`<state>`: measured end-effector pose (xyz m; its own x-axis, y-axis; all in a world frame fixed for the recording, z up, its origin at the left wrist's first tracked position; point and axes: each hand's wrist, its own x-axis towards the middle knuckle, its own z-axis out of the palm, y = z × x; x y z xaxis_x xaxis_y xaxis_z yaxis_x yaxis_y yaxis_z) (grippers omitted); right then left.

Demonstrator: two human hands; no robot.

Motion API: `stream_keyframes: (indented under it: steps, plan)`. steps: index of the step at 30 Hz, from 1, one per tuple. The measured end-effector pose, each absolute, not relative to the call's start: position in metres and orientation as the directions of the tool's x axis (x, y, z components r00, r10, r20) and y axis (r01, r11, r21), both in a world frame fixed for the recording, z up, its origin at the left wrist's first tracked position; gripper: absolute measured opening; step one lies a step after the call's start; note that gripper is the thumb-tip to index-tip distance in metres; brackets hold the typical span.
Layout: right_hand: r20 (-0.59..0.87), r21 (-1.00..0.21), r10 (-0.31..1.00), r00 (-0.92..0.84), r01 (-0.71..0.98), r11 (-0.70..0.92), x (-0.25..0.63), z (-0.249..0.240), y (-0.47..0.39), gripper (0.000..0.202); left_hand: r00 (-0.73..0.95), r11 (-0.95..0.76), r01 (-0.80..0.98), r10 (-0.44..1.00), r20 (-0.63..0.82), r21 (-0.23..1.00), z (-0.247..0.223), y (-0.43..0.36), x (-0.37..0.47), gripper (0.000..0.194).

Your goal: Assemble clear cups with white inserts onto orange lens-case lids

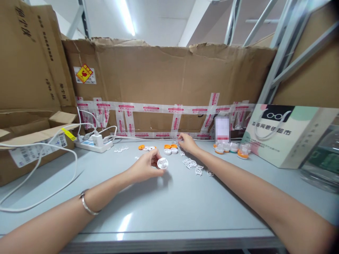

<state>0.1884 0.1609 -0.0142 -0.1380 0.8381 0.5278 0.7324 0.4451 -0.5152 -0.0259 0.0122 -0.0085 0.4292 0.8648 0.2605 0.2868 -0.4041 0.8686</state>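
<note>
My left hand (148, 165) holds a round white cup-like part (162, 163) between thumb and fingers, its open side facing me, above the grey table. My right hand (187, 143) reaches to the back of the table, fingers closed at a small clear piece (177, 138). Just left of it stand orange and white round parts (171, 149). More orange and white rounds (147, 147) lie behind my left hand. Several flat white openwork pieces (192, 164) are scattered beside my right forearm. Small clear bits (121, 149) lie farther left.
A white power strip (92, 144) with loose cables and an open carton (34, 141) are at left. Clear-topped round containers (242, 151), a phone-like screen (222, 129), a paper bag (286, 134) and a big clear bottle (321, 158) stand at right. Cardboard (164, 77) walls the back.
</note>
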Motion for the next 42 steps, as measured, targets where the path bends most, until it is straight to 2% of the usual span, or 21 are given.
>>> stream_keyframes:
  steps: [4,6,8,10,14,26,42]
  plan:
    - [0.507,-0.625,0.856,-0.1,0.641,0.445,0.186,0.015,0.135,0.01,0.423,-0.302,0.187,0.884,0.201,0.935,-0.006,0.01,-0.025,0.032]
    - [0.484,-0.692,0.866,-0.129,0.549,0.469,0.184,0.03,0.109,0.015,0.407,-0.237,0.153,0.9,0.158,0.959,-0.003,0.007,-0.024,0.033]
    - [0.416,-0.86,0.883,-0.216,0.224,0.459,0.181,0.042,0.079,0.022,0.398,-0.189,0.122,0.909,0.126,0.974,0.003,0.003,-0.023,0.033]
    - [0.427,-0.892,0.867,-0.257,0.036,0.451,0.177,0.049,0.049,0.026,0.407,-0.156,0.114,0.908,0.097,0.981,0.01,-0.002,-0.022,0.031]
    - [0.475,-0.879,0.842,-0.256,-0.103,0.465,0.171,0.051,0.012,0.025,0.451,-0.131,0.155,0.891,0.048,0.979,0.026,-0.013,-0.023,0.028]
    - [0.507,-0.862,0.812,-0.288,-0.151,0.484,0.169,0.045,-0.003,0.021,0.478,-0.264,0.175,0.865,0.153,0.948,0.031,-0.019,-0.023,0.029]
    - [0.497,-0.854,0.793,-0.352,-0.033,0.52,0.165,0.044,-0.009,0.014,0.499,-0.318,0.185,0.845,0.19,0.93,0.031,-0.018,-0.022,0.027]
